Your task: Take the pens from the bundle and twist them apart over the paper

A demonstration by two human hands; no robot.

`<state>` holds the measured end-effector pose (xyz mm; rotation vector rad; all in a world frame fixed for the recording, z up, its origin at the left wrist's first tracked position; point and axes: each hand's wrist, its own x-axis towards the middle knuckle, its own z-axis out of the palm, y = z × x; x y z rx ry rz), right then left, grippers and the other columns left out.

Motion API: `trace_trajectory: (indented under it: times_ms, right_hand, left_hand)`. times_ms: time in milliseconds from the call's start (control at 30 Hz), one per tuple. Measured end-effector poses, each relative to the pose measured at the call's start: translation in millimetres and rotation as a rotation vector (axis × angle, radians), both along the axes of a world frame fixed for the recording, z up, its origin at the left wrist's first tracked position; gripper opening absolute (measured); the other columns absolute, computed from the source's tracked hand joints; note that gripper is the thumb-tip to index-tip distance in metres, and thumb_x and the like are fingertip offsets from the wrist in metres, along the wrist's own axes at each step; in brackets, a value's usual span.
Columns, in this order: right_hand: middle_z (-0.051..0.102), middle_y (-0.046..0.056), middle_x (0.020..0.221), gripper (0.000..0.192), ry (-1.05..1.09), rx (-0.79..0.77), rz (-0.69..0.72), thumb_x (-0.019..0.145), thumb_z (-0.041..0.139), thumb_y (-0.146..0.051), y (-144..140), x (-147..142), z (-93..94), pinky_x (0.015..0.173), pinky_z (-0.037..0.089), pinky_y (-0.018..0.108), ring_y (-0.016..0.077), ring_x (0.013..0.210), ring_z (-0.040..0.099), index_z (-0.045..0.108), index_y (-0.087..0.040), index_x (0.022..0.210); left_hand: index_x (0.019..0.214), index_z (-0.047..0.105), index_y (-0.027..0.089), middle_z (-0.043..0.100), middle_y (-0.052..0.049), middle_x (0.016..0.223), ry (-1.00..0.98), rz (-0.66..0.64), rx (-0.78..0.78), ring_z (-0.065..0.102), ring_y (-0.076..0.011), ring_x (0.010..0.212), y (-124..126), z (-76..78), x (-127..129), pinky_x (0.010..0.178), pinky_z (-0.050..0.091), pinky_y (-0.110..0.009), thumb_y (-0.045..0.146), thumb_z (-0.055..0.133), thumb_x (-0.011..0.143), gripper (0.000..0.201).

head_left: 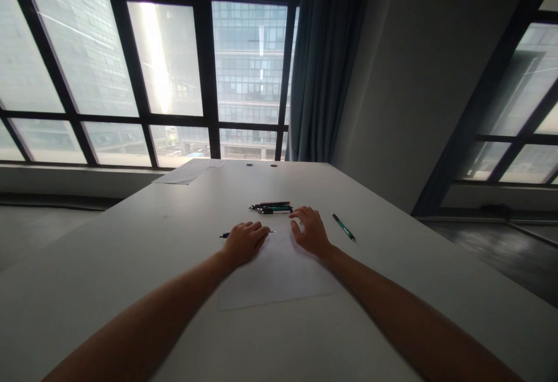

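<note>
My left hand (245, 241) is closed over a dark pen (224, 235), whose dark end sticks out to the left and whose thin tip shows past the fingers on the right. A white sheet of paper (274, 283) lies flat below both hands. My right hand (310, 231) is open, thumb apart from the curved fingers, over the sheet's upper right part. Its fingertips are close to the right ends of a small pile of several pens (272, 207); I cannot tell whether they touch. To the right of that hand lies a green and black pen (343, 227), apart from the pile.
Everything rests on a long white table (183, 324). More papers (183, 172) lie at its far left edge. Two dark round fittings (274, 165) sit at the far end. Beyond are large windows, a blue curtain (320, 68) and a grey column.
</note>
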<state>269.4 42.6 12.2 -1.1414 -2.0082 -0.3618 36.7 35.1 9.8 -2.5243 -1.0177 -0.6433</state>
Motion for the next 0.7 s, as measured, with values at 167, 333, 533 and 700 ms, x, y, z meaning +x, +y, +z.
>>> trace_trajectory:
  times_ms: [167, 333, 533, 700]
  right_hand:
    - [0.064, 0.007, 0.092, 0.014, -0.108, -0.002, 0.273, 0.092, 0.051, -0.024, -13.9, -17.7, 0.0, 0.082, 0.036, 0.036, 0.0200, 0.088, 0.054, 0.063, -0.018, 0.090]
    - [0.064, 0.006, 0.088, 0.013, -0.086, -0.003, 0.294, 0.091, 0.051, -0.021, -17.1, -22.0, 0.2, 0.077, 0.037, 0.035, 0.0189, 0.084, 0.054, 0.062, -0.018, 0.085]
    - [0.063, 0.006, 0.088, 0.008, -0.013, -0.013, 0.230, 0.084, 0.053, -0.014, -14.4, -19.2, -1.1, 0.077, 0.037, 0.034, 0.0198, 0.086, 0.054, 0.059, -0.018, 0.081]
    - [0.062, 0.006, 0.089, 0.010, 0.053, -0.022, 0.136, 0.079, 0.053, -0.009, -10.5, -16.1, -3.4, 0.078, 0.037, 0.033, 0.0202, 0.088, 0.055, 0.056, -0.019, 0.079]
  left_hand:
    - [0.105, 0.062, 0.024, 0.066, -0.003, 0.085, -0.039, -0.065, 0.059, 0.059, -0.0157, 0.075, 2.3, -2.8, -1.4, 0.067, 0.043, -0.027, 0.031, 0.036, 0.098, 0.028]
    - [0.098, 0.064, 0.023, 0.066, -0.002, 0.079, -0.062, -0.081, 0.098, 0.059, -0.0150, 0.071, 3.5, -5.1, -2.1, 0.064, 0.042, -0.027, 0.033, 0.037, 0.098, 0.029]
    - [0.091, 0.065, 0.019, 0.066, -0.003, 0.076, -0.103, -0.040, 0.098, 0.059, -0.0145, 0.068, 2.4, -2.4, -1.8, 0.063, 0.042, -0.026, 0.034, 0.041, 0.096, 0.028]
    - [0.090, 0.064, 0.019, 0.066, -0.003, 0.077, -0.119, -0.010, 0.069, 0.059, -0.0148, 0.068, 1.2, 0.2, -2.2, 0.063, 0.042, -0.027, 0.031, 0.043, 0.095, 0.025]
